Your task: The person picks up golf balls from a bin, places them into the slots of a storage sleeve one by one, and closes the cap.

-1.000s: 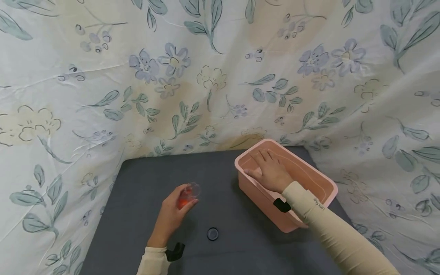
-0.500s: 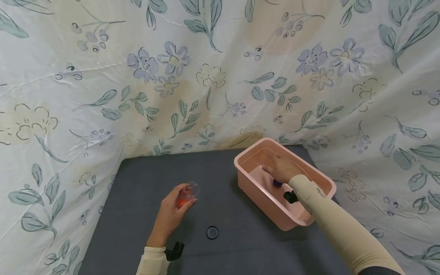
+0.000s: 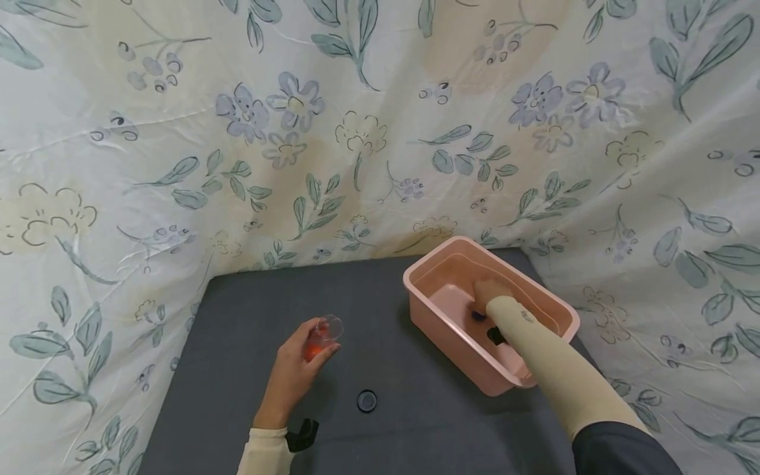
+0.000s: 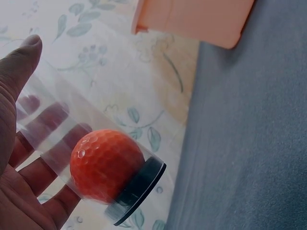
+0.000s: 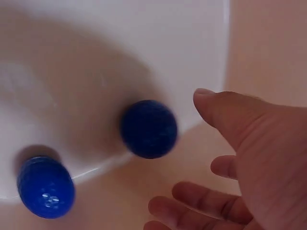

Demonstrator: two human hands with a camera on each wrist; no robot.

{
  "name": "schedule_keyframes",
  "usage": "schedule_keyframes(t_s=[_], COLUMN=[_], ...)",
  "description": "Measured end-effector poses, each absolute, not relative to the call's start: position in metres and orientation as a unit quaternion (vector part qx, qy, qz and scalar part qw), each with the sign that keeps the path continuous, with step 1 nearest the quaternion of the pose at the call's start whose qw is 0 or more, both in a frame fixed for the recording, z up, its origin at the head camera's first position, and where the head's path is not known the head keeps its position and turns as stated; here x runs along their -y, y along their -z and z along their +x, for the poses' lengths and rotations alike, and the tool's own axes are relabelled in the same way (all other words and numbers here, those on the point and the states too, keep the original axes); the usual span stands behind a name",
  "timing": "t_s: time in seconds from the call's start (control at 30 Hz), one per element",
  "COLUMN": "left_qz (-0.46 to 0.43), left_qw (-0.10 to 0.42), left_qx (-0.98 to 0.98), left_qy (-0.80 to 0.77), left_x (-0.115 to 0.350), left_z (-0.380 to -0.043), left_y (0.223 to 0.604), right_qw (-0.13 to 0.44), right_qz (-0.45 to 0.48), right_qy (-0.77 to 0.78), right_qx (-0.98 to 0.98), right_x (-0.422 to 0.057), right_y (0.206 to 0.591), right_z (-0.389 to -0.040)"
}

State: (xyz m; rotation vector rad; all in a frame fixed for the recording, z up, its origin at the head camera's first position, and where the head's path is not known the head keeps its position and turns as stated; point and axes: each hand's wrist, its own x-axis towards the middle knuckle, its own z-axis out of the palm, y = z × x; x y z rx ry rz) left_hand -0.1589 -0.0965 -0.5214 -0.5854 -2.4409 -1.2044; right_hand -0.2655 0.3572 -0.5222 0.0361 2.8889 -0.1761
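My left hand (image 3: 291, 363) grips a clear plastic tube (image 3: 330, 326) over the table, left of the pink bin. In the left wrist view an orange golf ball (image 4: 106, 165) sits inside the tube against a black end cap (image 4: 136, 191). Reaching down into the pink bin (image 3: 445, 340), my right hand (image 3: 489, 291) is mostly hidden in the head view. The right wrist view shows its thumb and fingers spread apart, touching nothing. Just off the fingertips lies one blue golf ball (image 5: 148, 128), and a second blue ball (image 5: 46, 187) is farther left on the bin floor.
A loose round black cap (image 3: 367, 400) lies on the dark grey table (image 3: 368, 297), in front of the bin and between the forearms. Floral cloth (image 3: 362, 165) hangs behind the table and along its sides. The bin has tall walls.
My right hand has gone from above the bin's left rim down into it, farther to the right. The left hand with its tube stays nearly still.
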Motion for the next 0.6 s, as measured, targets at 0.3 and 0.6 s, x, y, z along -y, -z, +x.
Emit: schedule_keyframes(t_s=[0.3,0.6], left_qz=[-0.19,-0.185], left_qw=[0.164,0.155], left_qx=[0.871,0.873], left_qy=[0.423,0.423], left_x=[0.1,0.102], left_z=[-0.158,-0.157], left_y=[0.517,0.517], right_qw=[0.133,0.143], right_qz=[0.02,0.0], right_qy=[0.057,0.04], right_qx=[-0.989,-0.989], right_x=[-0.363,-0.37], right_y=[0.551,0.57], right_z=[-0.274,-0.279])
